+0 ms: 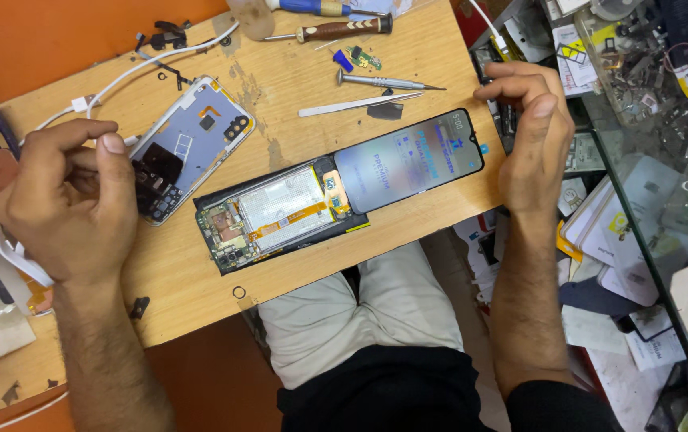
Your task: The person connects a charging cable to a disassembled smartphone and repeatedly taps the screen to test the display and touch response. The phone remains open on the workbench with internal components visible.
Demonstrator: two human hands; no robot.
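Now the screen (409, 158) lay at nine o'clock from the empty, half-curled right hand (529, 136); the left hand (72, 200) was loosely closed, farther away.

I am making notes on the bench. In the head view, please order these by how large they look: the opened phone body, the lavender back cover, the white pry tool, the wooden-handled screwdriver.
1. Opened phone body
2. Lavender back cover
3. White pry tool and wooden-handled screwdriver: similar length, not ranked.
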